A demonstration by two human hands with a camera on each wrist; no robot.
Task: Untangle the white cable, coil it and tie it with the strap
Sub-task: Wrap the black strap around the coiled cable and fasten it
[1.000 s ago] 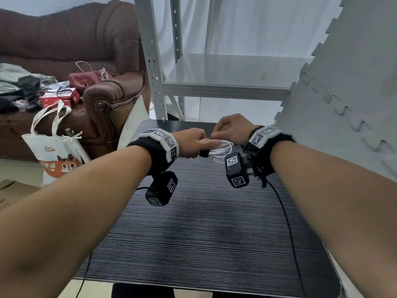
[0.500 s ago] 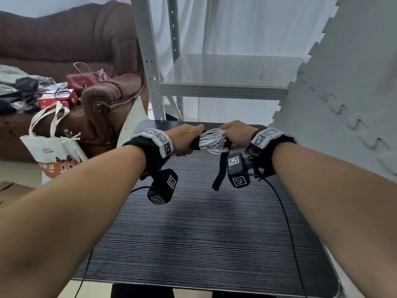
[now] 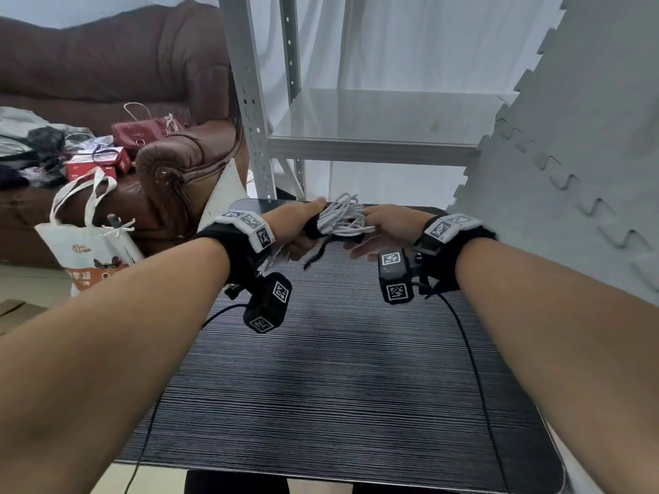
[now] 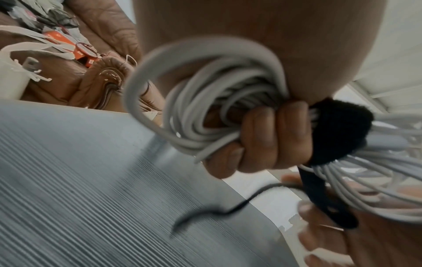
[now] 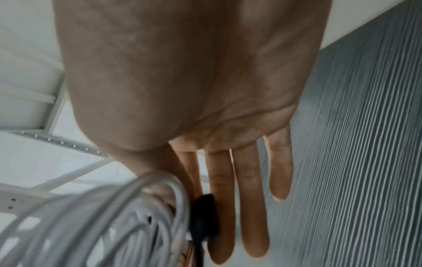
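1. The cable [image 3: 342, 219] was already coiled into a bundle, held in the air over the far end of the table [image 3: 321, 386].
2. The left hand [image 3: 299, 229] gripped the coil, fingers [image 4: 269, 137] curled tight round the loops.
3. The strap [image 4: 338, 131] was wrapped round the bundle just beside those fingers, but its tail hung loose below.
4. The right hand [image 5: 205, 90] was spread flat, fingers straight, beside the coil; whether they touched the strap was unclear.
5. Judged from this, untangling and coiling were done; what was left was winding the tail and fastening it.
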